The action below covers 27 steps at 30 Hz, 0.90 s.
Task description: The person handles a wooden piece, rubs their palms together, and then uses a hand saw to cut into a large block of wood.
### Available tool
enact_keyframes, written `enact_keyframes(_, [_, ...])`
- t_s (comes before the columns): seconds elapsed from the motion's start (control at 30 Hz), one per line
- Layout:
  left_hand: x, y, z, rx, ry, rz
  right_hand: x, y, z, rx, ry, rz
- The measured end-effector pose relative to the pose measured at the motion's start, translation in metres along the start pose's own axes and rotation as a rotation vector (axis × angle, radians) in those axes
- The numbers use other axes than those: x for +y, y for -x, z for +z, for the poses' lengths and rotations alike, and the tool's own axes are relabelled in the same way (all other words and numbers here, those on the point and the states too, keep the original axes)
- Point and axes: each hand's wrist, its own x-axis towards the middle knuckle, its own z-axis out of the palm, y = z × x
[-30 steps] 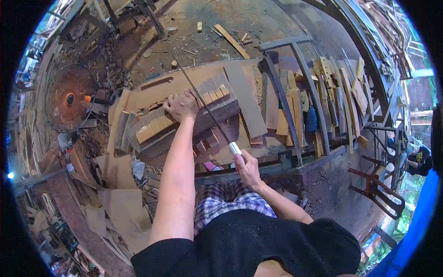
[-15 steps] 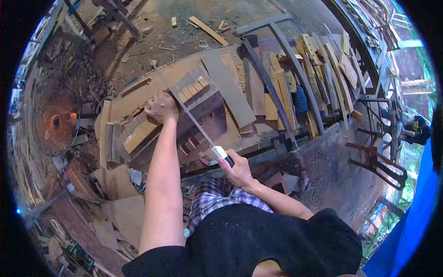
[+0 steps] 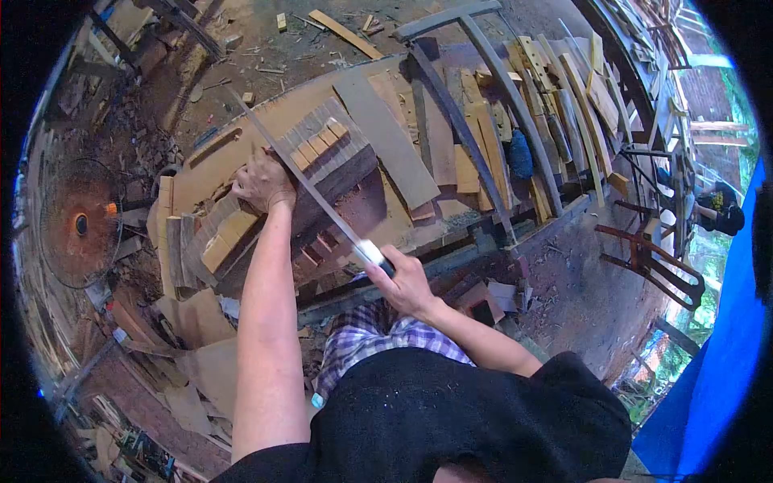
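Observation:
My right hand [image 3: 408,287] is closed around the white and black handle of a hand saw [image 3: 310,191] with a long, narrow blade. Its blade runs diagonally over a long wooden block [image 3: 350,165], passing right beside my left hand [image 3: 266,183]. That hand lies on top of the block with its fingers bent over it, gripping it. Rows of parallel cuts mark the block's upper face, and lighter raw wood [image 3: 320,142] shows in a patch to the right of the blade. Another pale patch [image 3: 228,241] is at the near left end. Where blade meets wood is partly hidden.
The block rests on a sawdust-covered workbench [image 3: 221,173]. A flat board [image 3: 386,145] lies to its right, then a dark metal frame [image 3: 515,113] among several planks. A round fan [image 3: 80,224] stands at left. A wooden chair frame [image 3: 648,258] is at right, near another person [image 3: 719,211].
The view has shifted slightly, so the bench appears farther up and left. The saw has slid a little away from me across the block. My left hand keeps its place on the wood.

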Motion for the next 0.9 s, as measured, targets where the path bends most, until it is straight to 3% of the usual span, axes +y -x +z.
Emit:
enact_keyframes(0.07, [0.003,-0.006,-0.006,-0.143,0.033,-0.090,-0.006,-0.025,0.010,0.012,0.019,-0.027])
enact_keyframes(0.2, [0.004,-0.005,-0.006,-0.075,0.033,-0.066,-0.011,-0.022,0.005,0.105,-0.092,-0.103])
enact_keyframes(0.5, [-0.010,-0.002,0.014,-0.073,0.024,0.008,-0.039,-0.089,0.009,-0.028,0.024,0.017])
enact_keyframes(0.57, [-0.009,0.000,0.017,0.052,0.053,0.007,-0.026,-0.069,0.008,-0.002,-0.005,-0.024])
enact_keyframes(0.73, [-0.002,-0.002,0.002,-0.074,0.063,-0.052,-0.008,-0.011,-0.020,-0.041,-0.046,0.012])
enact_keyframes(0.77, [-0.001,-0.002,-0.001,-0.063,0.065,-0.040,-0.015,-0.021,-0.015,-0.019,-0.006,-0.019])
enact_keyframes(0.8, [0.007,-0.007,-0.020,-0.177,0.044,-0.080,-0.021,-0.036,-0.008,0.004,0.034,-0.056])
enact_keyframes(0.9, [0.000,-0.005,-0.004,-0.083,0.012,-0.053,-0.029,-0.082,0.011,-0.053,0.076,-0.012])
